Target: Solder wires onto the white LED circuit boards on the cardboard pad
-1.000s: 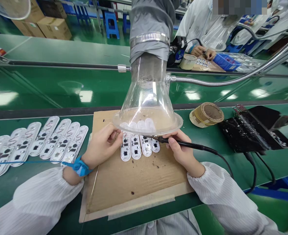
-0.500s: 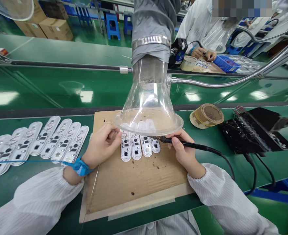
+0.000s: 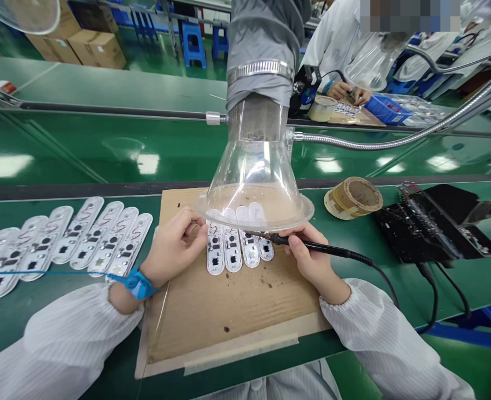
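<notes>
My right hand (image 3: 310, 253) grips a black soldering iron (image 3: 324, 248), its tip pointing left over the upper part of the white oblong circuit boards (image 3: 232, 253). These boards lie side by side on a cardboard sheet (image 3: 228, 311), their far ends seen through a clear fume hood (image 3: 253, 183). At the left of the row, my left hand (image 3: 178, 239) is closed in a pinch on what looks like thin solder wire. A thin shiny strand (image 3: 162, 314) runs below that hand over the cardboard. A blue wrist strap (image 3: 139, 284) circles my left wrist. The iron's exact contact point is too small to tell.
More white boards with red wires (image 3: 90, 239) lie in a slanted row at left. At right are a round tan tub (image 3: 353, 197) and a black stand (image 3: 416, 228) with cables. Across the bench, a co-worker's hands (image 3: 349, 91) work beside a blue bin (image 3: 387, 108).
The soldering iron has shifted very slightly left, its handle tilting a little. My left hand stays pinched in nearly the same place, and the boards have not moved.
</notes>
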